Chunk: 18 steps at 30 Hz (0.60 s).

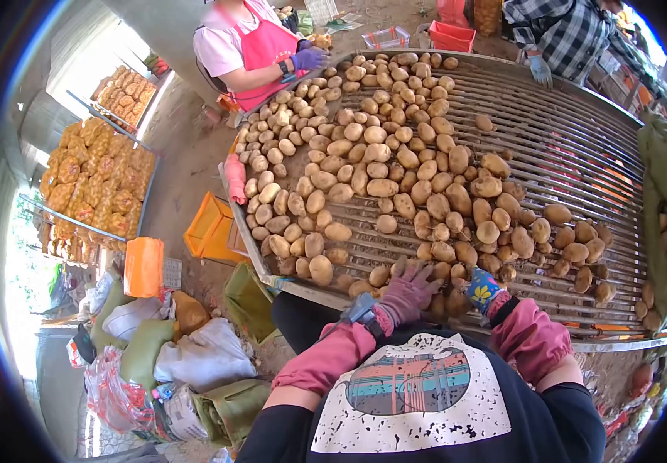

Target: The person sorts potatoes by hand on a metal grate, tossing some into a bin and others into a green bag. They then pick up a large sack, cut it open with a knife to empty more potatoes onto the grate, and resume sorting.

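Left hand lies spread, grip open, on potatoes at the near edge of the slatted surface; right hand half hidden, grip I cannot tell. A careless sweep could roll some off the rim

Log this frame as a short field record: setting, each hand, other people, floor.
setting: slatted sorting table spread with potatoes
left hand: mauve glove, fingers spread over potatoes at the near edge
right hand: blue patterned glove among potatoes, grip unclear
others: person in pink apron at far left corner; person in checked shirt at far side
floor: orange crates, filled sacks
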Available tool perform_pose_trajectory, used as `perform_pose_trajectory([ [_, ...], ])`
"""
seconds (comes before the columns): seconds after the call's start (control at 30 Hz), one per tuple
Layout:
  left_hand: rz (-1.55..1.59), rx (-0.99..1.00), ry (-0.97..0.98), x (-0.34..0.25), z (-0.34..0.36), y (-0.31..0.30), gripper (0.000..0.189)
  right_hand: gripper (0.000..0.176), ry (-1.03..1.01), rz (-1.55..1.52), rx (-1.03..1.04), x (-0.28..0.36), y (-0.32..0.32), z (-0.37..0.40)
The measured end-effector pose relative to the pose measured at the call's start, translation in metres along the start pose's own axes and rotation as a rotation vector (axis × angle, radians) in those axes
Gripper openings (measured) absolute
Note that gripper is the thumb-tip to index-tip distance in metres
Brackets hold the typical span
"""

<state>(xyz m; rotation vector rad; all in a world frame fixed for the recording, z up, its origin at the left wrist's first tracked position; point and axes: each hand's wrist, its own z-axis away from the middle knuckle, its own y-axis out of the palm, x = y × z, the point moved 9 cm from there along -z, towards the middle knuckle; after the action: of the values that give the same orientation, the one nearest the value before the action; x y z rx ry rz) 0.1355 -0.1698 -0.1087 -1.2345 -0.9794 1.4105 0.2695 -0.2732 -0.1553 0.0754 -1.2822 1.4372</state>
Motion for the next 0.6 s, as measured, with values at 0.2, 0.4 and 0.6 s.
perform_pose_trajectory([
  [0.2, 0.160, -0.342, -0.145, 0.047, 0.033, -0.046, 0.073, 0.038, -0.243, -0.463, -0.110, 0.089, -0.010, -0.009],
  [0.4, 0.074, -0.554, -0.520, 0.132, 0.070, -0.050, 0.080, 0.060, -0.485, -0.629, -0.293, 0.158, -0.047, -0.022],
  [0.6, -0.047, -0.488, -0.603, 0.165, 0.129, -0.013, 0.086, 0.071, 0.137, 0.657, -0.214, 0.013, -0.166, -0.027],
])
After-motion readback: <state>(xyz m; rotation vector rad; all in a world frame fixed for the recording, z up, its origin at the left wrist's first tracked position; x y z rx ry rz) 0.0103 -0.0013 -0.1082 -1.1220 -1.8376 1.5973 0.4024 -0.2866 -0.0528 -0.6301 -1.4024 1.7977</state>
